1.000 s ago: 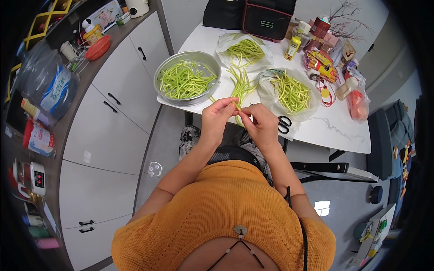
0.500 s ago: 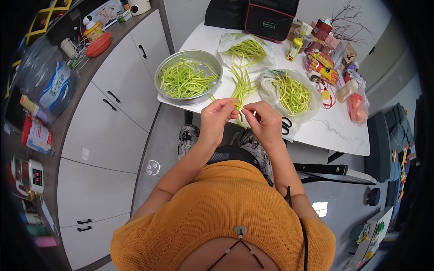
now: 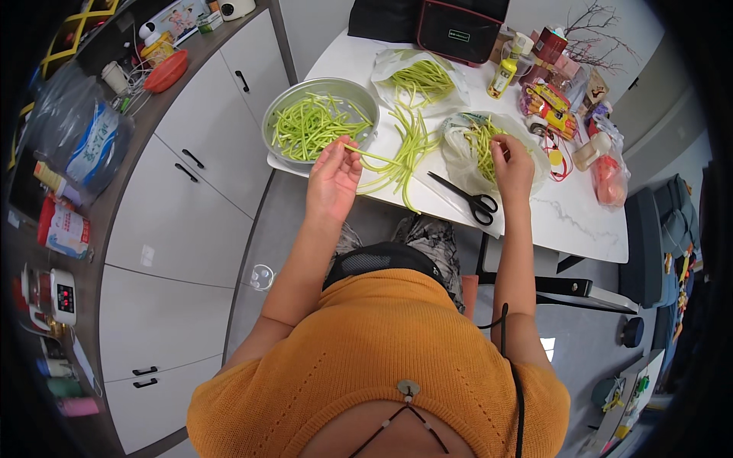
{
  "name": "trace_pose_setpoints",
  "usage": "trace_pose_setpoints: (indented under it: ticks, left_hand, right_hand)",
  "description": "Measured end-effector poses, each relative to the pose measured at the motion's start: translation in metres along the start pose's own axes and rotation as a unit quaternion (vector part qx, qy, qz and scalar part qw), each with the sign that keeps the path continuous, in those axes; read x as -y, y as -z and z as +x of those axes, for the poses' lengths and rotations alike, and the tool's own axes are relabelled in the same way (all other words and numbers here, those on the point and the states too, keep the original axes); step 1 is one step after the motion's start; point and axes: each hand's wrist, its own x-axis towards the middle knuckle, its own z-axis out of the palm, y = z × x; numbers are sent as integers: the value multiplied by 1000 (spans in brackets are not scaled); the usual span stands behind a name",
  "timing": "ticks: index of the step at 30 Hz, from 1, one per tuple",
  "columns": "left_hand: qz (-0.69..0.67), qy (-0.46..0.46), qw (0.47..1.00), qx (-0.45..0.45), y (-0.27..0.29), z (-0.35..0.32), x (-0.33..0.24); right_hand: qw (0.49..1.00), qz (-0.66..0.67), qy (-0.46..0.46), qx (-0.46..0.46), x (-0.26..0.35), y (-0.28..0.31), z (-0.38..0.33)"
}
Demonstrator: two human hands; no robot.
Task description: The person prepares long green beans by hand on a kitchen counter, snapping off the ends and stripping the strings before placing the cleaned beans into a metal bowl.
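We look down over an orange-knit shoulder at a white table (image 3: 580,229) strewn with long green stems. Our left hand (image 3: 333,179) is raised at the near-left edge of the table, palm turned up and fingers loosely curled, thumb and fingertips pinching one end of a long green stem (image 3: 374,156) that runs right toward the loose pile of stems (image 3: 408,145) lying bare on the tabletop. That hand sits just beside the near rim of the round metal bowl (image 3: 279,114), which holds a heap of shorter cut green pieces (image 3: 313,122).

Our right hand (image 3: 513,164) is well apart from the left, reaching into the near plastic bag (image 3: 458,153) at the right of the pile — its fingers are bent down and bunched among the stems inside the bag (image 3: 482,141), though we cannot tell whether they actually grip any.

Between the two hands, near the table's front edge, lie black-handled scissors (image 3: 467,197), blades shut and pointing left. Farther off sits a second plastic bag (image 3: 389,69) with more green stems, and beyond it a black and red case (image 3: 458,30). A yellow bottle (image 3: 504,72) stands to the right of that bag, next to a cluster of colourful packets (image 3: 553,103). To the left runs a row of white cabinets (image 3: 191,206) — their grey top crowded with small items.
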Motion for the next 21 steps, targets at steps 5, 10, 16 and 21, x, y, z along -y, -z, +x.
trace_pose_setpoints:
  ticks: [5, 10, 16, 21]
  left_hand:
    - [-4, 7, 1000, -5, -1, -1, -2]
    - [-12, 32, 999, 13, 2, -1, 4]
    - [-2, 47, 999, 12, 0, -2, 9]
    - [35, 85, 996, 13, 3, -2, 14]
  right_hand:
    - [987, -129, 96, -25, -1, -8, 2]
    - [974, 94, 185, 95, 75, -13, -33]
    - [957, 120, 195, 177, 98, -23, -46]
    - [924, 205, 99, 308, 97, -23, -46]
